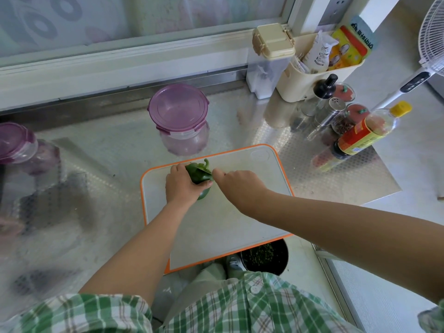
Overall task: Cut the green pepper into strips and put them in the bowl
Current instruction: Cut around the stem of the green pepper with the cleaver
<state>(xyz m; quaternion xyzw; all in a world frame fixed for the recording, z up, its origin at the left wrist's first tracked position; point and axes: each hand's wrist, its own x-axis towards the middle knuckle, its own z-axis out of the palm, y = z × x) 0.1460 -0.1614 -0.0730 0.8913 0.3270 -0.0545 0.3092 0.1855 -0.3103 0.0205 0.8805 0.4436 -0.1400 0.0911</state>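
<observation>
From my remote seat I see the green pepper (198, 175) lying on the far left part of a white cutting board (216, 219) with an orange rim, its stem pointing to the far side. The left hand (181, 185) has its grip curled round the pepper's left side and near end. The right hand (237, 182) reaches in from the right with its fingers curled, and its fingertips meet the pepper's right edge. Whether that grip pinches the pepper or holds something else, I cannot tell.

The board sits on a patterned metal bench (96, 188). Just beyond it stands a clear round container with a purple latched lid (177, 111); its contents I cannot make out. A second purple-lidded tub (16, 145) sits at the far left, blurred, with something purplish inside.

At the far right a cream caddy (300, 87) holds upright packets, and beside it is a clear box with a cream clip lid (272, 42) with a low layer of something white in it. Nearer are spice jars and a yellow-capped sauce bottle (367, 133). Below the board's near edge is a black pot (264, 258) — dark green bits fill it.
</observation>
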